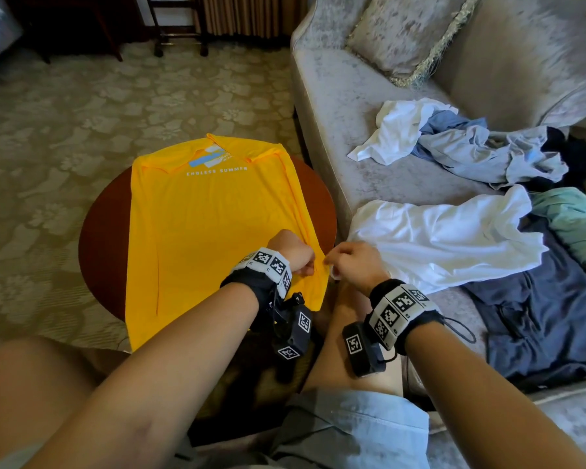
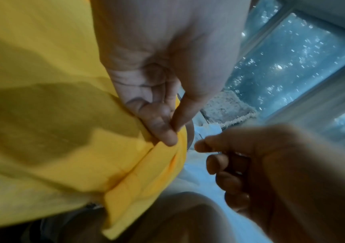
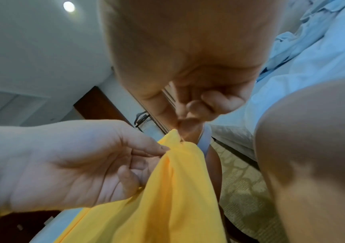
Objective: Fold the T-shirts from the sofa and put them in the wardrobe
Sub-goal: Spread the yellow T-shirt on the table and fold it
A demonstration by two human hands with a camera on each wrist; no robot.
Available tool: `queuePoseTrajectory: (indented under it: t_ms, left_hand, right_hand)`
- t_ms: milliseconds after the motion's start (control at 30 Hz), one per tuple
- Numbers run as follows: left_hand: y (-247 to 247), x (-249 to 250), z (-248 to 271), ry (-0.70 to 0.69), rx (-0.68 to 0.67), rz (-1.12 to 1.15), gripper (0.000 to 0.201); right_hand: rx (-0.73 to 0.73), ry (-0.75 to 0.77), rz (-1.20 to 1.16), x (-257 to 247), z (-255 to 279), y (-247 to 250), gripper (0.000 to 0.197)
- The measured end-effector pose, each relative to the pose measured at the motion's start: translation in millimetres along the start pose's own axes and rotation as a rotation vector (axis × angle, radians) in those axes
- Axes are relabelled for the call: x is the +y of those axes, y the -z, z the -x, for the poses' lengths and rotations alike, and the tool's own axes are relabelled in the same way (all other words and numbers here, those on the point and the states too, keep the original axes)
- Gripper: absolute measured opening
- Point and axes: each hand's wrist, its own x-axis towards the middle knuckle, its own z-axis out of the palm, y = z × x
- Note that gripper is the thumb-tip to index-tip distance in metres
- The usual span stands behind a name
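Left hand (image 1: 293, 253) pinches a raised fold of the yellow T-shirt (image 1: 214, 228) between thumb and fingertips, near the shirt's right hem corner. Right hand (image 1: 354, 262), fingers curled, pinches the same edge just beside it. Shirt: thin smooth knit, lying flat on a round dark wooden table (image 1: 105, 218), hem overhanging the near edge. Crumpled clothes (image 1: 454, 238) lie on a pale velvety sofa (image 1: 332, 106); patterned carpet (image 1: 65, 130) below.
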Motion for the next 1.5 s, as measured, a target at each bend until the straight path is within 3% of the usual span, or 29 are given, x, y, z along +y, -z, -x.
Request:
queuePoseTrajectory:
  t_ms: [67,167,267,333,467,533,633,733,867,1000,1200,1400,1500]
  left_hand:
    - [-0.1,0.5,-1.9,0.038,-0.052,0.117,0.017]
    - [2.7,0.0,-0.1,0.080,-0.126,0.237,0.016]
    - [8.1,-0.6,0.6,0.034,-0.147,0.191,0.010]
    - [15.2,-3.2,-2.2,-0.043,-0.090,0.049,0.011]
    - [51.6,-17.5,-11.0,-0.165,0.179,-0.299,0.006]
    - [77.1,-30.7,-19.1,-0.103,0.279,-0.399,0.021]
    - [118.5,-54.2,-23.2,0.000,0.423,-0.507,0.039]
    - [151.9,-81.0,-19.7,0.075,0.419,-0.524,0.050]
    - [178.6,-109.2,-11.8,0.130,0.358,-0.612,0.049]
    - [205.7,-112.1,-6.4,0.203,0.351,-0.459,0.030]
    - [230.9,-108.6,-9.9,0.244,0.302,-0.410,0.040]
    - [277.0,-77.6,-65.8,0.205,0.391,-0.318,0.037]
    - [301.7,-65.6,-112.6,0.250,0.383,-0.252,0.036]
  right_hand:
    - [0.063,-0.047,0.017,12.7,-14.5,-3.1,0.015]
    - [-0.055,-0.120,-0.041,26.8,-35.3,-14.5,0.042]
    - [-0.100,-0.169,-0.183,7.6,-18.7,-12.9,0.022]
    - [-0.087,-0.168,-0.127,11.4,-18.9,-11.7,0.016]
    - [0.047,-0.110,0.006,12.3,-26.3,-7.6,0.013]
    - [0.131,-0.054,0.031,4.3,-28.7,-5.7,0.013]
    - [0.155,0.094,0.134,-15.1,-36.5,-12.6,0.028]
    - [0.037,0.219,0.276,-38.5,-47.4,-30.0,0.042]
    - [-0.029,0.241,0.510,-63.8,-53.1,-54.5,0.023]
    - [-0.014,0.093,0.649,-93.0,-45.1,-52.9,0.024]
    - [-0.025,-0.001,0.633,-117.0,-58.2,-45.1,0.025]
    - [0.075,-0.003,0.558,-158.4,-122.3,-46.8,0.037]
    - [0.118,-0.013,0.564,-179.3,-173.2,-48.0,0.046]
